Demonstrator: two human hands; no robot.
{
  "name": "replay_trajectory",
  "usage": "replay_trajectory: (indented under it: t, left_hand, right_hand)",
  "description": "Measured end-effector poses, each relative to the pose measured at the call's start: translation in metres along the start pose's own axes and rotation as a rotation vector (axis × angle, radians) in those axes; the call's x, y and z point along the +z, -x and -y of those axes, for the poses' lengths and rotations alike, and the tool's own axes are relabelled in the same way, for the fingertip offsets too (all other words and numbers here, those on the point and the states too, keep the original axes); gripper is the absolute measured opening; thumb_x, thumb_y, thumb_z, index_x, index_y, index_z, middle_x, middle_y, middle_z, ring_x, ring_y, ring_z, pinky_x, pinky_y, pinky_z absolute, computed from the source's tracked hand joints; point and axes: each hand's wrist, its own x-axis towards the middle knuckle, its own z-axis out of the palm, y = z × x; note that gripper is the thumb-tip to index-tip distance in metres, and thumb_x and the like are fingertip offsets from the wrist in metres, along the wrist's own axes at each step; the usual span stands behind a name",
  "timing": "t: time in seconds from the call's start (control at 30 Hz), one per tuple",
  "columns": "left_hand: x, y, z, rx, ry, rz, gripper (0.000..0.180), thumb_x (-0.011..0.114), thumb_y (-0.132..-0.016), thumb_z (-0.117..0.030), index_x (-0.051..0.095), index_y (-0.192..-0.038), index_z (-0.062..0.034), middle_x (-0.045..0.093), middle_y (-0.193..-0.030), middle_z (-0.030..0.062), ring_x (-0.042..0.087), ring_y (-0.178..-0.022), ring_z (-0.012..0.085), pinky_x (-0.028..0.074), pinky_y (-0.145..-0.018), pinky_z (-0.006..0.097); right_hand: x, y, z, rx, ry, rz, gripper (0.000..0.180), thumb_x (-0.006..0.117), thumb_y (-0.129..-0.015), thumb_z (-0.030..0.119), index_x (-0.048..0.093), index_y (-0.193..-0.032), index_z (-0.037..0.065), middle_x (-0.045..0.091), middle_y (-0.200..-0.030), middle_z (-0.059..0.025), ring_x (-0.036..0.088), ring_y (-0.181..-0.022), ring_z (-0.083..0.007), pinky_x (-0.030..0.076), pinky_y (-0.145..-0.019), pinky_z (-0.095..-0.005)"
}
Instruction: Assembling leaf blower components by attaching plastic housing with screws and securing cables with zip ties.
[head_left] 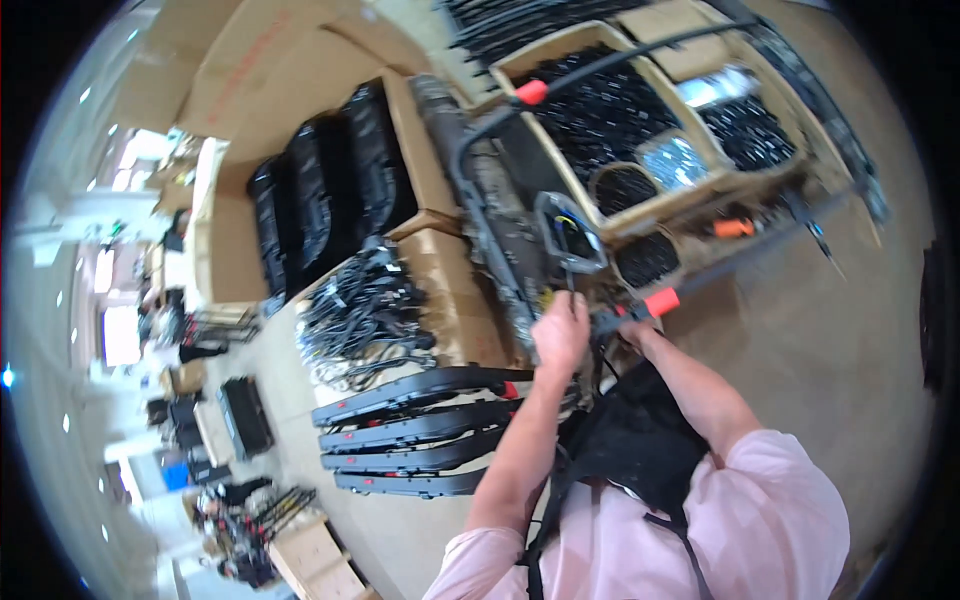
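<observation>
A black tubular frame (480,215) with red sleeves, one of them (661,302) close to my hands, lies across the bench. My left hand (562,330) is closed at the frame's near corner. A thin dark shaft stands up from its fingers, but I cannot make out what it belongs to. Beside the near red sleeve, my right hand (636,333) curls against the frame's bar; its fingertips are partly hidden. Just beyond my left hand lies a clear plastic bag (572,238) with yellow and blue parts inside.
Boxes of small black parts (600,110) sit at the far side, near an orange-handled tool (735,228). To the left are a carton with black wrapped cases (335,185), a heap of cables (365,310) and several stacked black curved bars (415,435). People work farther off.
</observation>
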Motion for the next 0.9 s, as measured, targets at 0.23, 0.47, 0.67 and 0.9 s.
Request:
replay_trajectory:
  t: [0.23,0.47,0.67,0.9]
  left_hand:
    - [-0.05,-0.058,0.009,-0.13,0.394,-0.232,0.031,0.068,-0.102,-0.021,0.065,-0.126,-0.0019,0.073,-0.105,0.0163,0.072,-0.09,0.0272,0.057,-0.082,0.041]
    - [-0.188,-0.218,0.119,-0.15,-0.245,-0.706,0.042,0.074,-0.092,-0.021,0.063,-0.129,-0.0021,0.063,-0.127,0.0225,0.061,-0.116,0.0419,0.05,-0.099,0.05]
    - [-0.196,-0.274,0.164,-0.24,-0.549,-0.333,0.036,0.08,-0.088,-0.031,0.066,-0.109,-0.0062,0.066,-0.119,0.0152,0.064,-0.118,0.0374,0.055,-0.096,0.048]
    - [-0.217,-0.283,0.149,-0.206,-0.627,-0.457,0.022,0.066,-0.096,-0.026,0.063,-0.105,-0.007,0.067,-0.109,0.0172,0.074,-0.079,0.0402,0.061,-0.069,0.054]
  right_hand:
    - [0.009,-0.03,0.001,0.13,-0.275,0.069,0.03,0.087,-0.087,0.026,0.076,-0.092,-0.001,0.072,-0.088,-0.0064,0.065,-0.07,-0.0177,0.051,-0.062,-0.0358]
    - [-0.06,0.019,0.007,0.005,-0.398,0.422,0.018,0.074,-0.097,0.02,0.074,-0.102,0.003,0.073,-0.089,-0.0085,0.068,-0.075,-0.0183,0.055,-0.064,-0.038]
    - [-0.175,0.116,0.099,0.114,0.272,0.355,0.024,0.069,-0.099,0.016,0.071,-0.119,0.003,0.075,-0.098,-0.0074,0.071,-0.088,-0.0171,0.058,-0.076,-0.033]
    - [-0.251,0.23,0.256,0.047,0.528,0.515,0.028,0.068,-0.097,0.016,0.076,-0.12,0.002,0.08,-0.104,-0.0085,0.073,-0.088,-0.0165,0.058,-0.082,-0.0339]
